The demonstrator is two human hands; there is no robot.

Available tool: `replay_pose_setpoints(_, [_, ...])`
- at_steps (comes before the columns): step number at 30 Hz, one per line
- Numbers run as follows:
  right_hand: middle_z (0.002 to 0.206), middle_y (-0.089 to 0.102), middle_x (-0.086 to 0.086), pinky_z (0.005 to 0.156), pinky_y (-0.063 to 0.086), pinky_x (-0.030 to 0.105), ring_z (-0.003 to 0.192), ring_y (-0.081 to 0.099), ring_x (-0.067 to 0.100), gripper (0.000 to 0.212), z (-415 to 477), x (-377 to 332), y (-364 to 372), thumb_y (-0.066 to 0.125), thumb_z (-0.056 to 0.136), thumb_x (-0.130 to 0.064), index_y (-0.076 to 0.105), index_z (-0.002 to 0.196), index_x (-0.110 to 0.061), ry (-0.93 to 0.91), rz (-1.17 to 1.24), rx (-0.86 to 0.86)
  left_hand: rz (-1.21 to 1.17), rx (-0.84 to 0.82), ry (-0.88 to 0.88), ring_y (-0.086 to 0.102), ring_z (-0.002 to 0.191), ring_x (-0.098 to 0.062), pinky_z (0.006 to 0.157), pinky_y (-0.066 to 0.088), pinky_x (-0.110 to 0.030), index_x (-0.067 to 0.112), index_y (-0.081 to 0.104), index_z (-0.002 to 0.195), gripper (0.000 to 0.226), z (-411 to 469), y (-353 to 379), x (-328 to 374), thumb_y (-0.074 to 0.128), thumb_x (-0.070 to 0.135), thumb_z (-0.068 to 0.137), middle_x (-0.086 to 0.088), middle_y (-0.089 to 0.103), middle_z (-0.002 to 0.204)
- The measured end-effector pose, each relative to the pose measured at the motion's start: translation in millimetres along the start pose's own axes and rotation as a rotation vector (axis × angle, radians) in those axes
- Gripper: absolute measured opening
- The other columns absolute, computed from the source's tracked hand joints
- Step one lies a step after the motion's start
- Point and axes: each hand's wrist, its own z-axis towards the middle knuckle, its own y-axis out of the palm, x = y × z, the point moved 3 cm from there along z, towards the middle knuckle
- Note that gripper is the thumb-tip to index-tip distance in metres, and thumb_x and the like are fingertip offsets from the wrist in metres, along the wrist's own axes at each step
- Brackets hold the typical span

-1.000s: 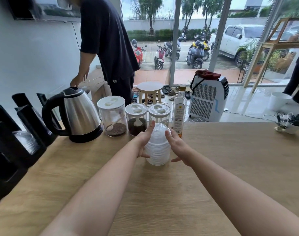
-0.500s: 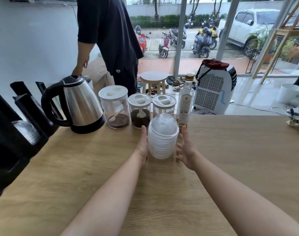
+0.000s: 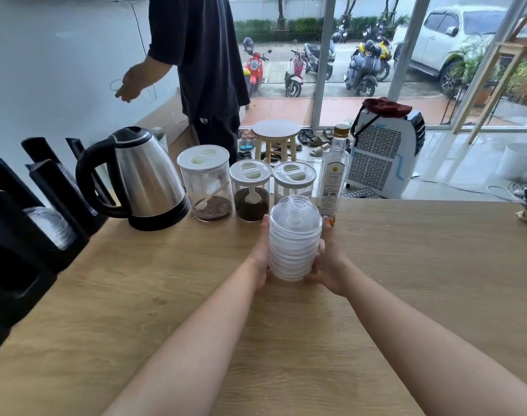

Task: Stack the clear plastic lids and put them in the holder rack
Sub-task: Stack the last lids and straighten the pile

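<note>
Hands [image 3: 261, 253] clasp upright lid stack [image 3: 295, 238], domes up

Lid stack [image 3: 295, 238] on the table [image 3: 421, 265] between both hands, jars [image 3: 250, 190] behind, rack [image 3: 31, 229] far left.

The stack of lids [image 3: 295, 238] is a tall nested column of clear domed plastic lids, their rims showing as close horizontal ridges down its sides. The top lid ends in a rounded dome with a small raised ring at its centre. The stack stands upright near the middle of the table [image 3: 166, 295], just on the near side of the row of jars. The holder rack [image 3: 25, 235] is black, with upright slanted dividers, along the left edge of the table, well apart from the stack. One of its slots already holds some clear lids [image 3: 50, 223].
</note>
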Motion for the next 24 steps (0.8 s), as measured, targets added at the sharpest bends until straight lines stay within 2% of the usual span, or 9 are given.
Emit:
replay_pose_setpoints(4, [0.132, 0.058, 0.008, 0.099, 0.044, 0.048, 0.121, 0.055, 0.028, 0.086, -3.1, 1.3, -4.1, 0.024, 0.076, -0.084, 0.047, 0.135, -0.027, 0.006, 0.031, -0.056, 0.011, 0.004, -0.036, 0.052, 0.125, -0.021, 0.087, 0.039, -0.029, 0.028, 0.057, 0.131, 0.095, -0.9, -2.7, 0.1, 0.001, 0.083, 0.077, -0.005, 0.062, 0.131])
replay_pose_setpoints(7, [0.128, 0.061, 0.011, 0.092, 0.048, 0.045, 0.118, 0.057, 0.029, 0.08, -4.9, 1.3, -6.5, 0.025, 0.079, -0.081, 0.051, 0.129, -0.025, 0.019, 0.059, -0.085, 0.056, -0.003, -0.054, 0.052, 0.124, -0.023, 0.084, 0.039, -0.03, 0.027, 0.055, 0.133, 0.097, -2.5, -4.0, 2.1, -0.001, 0.083, 0.077, -0.005, 0.061, 0.132])
replay_pose_setpoints(9, [0.127, 0.062, 0.012, 0.089, 0.049, 0.045, 0.117, 0.057, 0.03, 0.078, -6.1, 1.3, -7.2, 0.026, 0.078, -0.082, 0.056, 0.121, -0.023, 0.029, 0.09, -0.124, 0.072, -0.021, -0.077, 0.046, 0.13, -0.024, 0.097, 0.035, -0.035, 0.029, 0.05, 0.137, 0.1, -4.5, -5.3, 3.5, -0.003, 0.085, 0.074, -0.004, 0.057, 0.137])
replay_pose_setpoints(11, [0.125, 0.062, 0.012, 0.092, 0.048, 0.048, 0.117, 0.057, 0.031, 0.079, -7.7, 0.6, -7.8, 0.027, 0.074, -0.084, 0.058, 0.114, -0.023, 0.04, 0.129, -0.168, 0.068, -0.065, -0.091, 0.04, 0.136, -0.025, 0.113, 0.025, -0.041, 0.028, 0.046, 0.14, 0.103, -8.7, -4.8, 6.6, -0.006, 0.085, 0.073, -0.005, 0.052, 0.142])
replay_pose_setpoints(12, [0.125, 0.062, 0.012, 0.093, 0.048, 0.049, 0.117, 0.057, 0.032, 0.08, -8.7, 0.4, -8.5, 0.029, 0.072, -0.085, 0.057, 0.114, -0.022, 0.045, 0.142, -0.18, 0.066, -0.092, -0.094, 0.039, 0.137, -0.025, 0.116, 0.022, -0.042, 0.026, 0.046, 0.141, 0.103, -11.1, -4.2, 8.4, -0.006, 0.084, 0.074, -0.006, 0.05, 0.143])
replay_pose_setpoints(14, [0.125, 0.062, 0.011, 0.096, 0.046, 0.051, 0.117, 0.057, 0.031, 0.083, -9.7, 0.4, -10.2, 0.033, 0.07, -0.085, 0.056, 0.117, -0.021, 0.041, 0.142, -0.201, 0.076, -0.123, -0.123, 0.04, 0.137, -0.026, 0.115, 0.023, -0.042, 0.024, 0.046, 0.14, 0.102, -16.8, -3.6, 11.6, -0.005, 0.083, 0.075, -0.008, 0.05, 0.144])
replay_pose_setpoints(17, [0.129, 0.06, 0.01, 0.1, 0.045, 0.053, 0.119, 0.056, 0.03, 0.099, -9.2, 1.9, -10.9, 0.05, 0.056, -0.088, 0.051, 0.128, -0.02, 0.025, 0.121, -0.217, 0.085, -0.108, -0.194, 0.039, 0.136, -0.03, 0.115, 0.021, -0.053, 0.023, 0.045, 0.14, 0.104, -18.7, -6.4, 9.8, 0.007, 0.09, 0.07, -0.013, 0.047, 0.145])
replay_pose_setpoints(19, [0.132, 0.057, 0.01, 0.102, 0.043, 0.053, 0.122, 0.054, 0.03, 0.1, -8.2, 2.7, -10.1, 0.048, 0.057, -0.087, 0.049, 0.132, -0.021, 0.022, 0.099, -0.209, 0.061, -0.083, -0.202, 0.044, 0.132, -0.031, 0.114, 0.023, -0.057, 0.023, 0.048, 0.138, 0.105, -18.6, -7.6, 8.9, 0.016, 0.094, 0.066, -0.013, 0.05, 0.142])
replay_pose_setpoints(24, [0.139, 0.052, 0.013, 0.108, 0.037, 0.053, 0.127, 0.05, 0.031, 0.104, -5.9, 2.9, -7.2, 0.041, 0.063, -0.087, 0.039, 0.142, -0.019, 0.025, 0.028, -0.157, -0.052, 0.001, -0.186, 0.049, 0.126, -0.029, 0.106, 0.04, -0.045, 0.019, 0.051, 0.135, 0.1, -20.9, -8.9, 9.4, 0.03, 0.091, 0.068, -0.011, 0.053, 0.137])
